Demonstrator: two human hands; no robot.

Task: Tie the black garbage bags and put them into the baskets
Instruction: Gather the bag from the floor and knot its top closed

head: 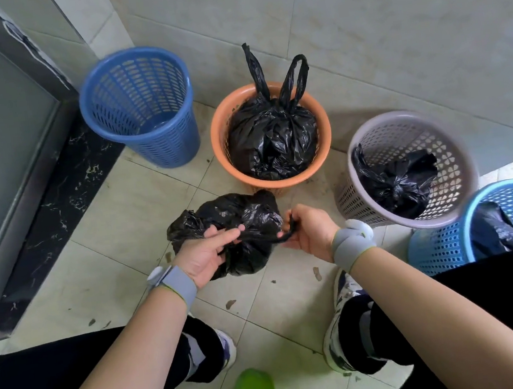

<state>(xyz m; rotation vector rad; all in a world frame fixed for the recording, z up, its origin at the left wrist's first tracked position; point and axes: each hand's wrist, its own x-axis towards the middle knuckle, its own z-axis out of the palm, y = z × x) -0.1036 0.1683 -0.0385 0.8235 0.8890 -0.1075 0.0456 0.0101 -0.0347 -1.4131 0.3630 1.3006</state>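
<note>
Pale floor tiles are seen beneath a black garbage bag, whose gathered top is pinched by the left hand while one twisted handle is gripped in the curled fingers of the right hand. Farther out, black bags are contained in the light-blue basket, the grey basket and the orange basket; the dark-blue basket is placed leftmost.

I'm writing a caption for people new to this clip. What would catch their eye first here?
The black garbage bag at centre, with the left hand holding its gathered top and the right hand pinching a twisted handle. Just behind, the orange basket holds a tied bag whose two loops stick up. Left of it, the dark blue basket looks empty.
</note>
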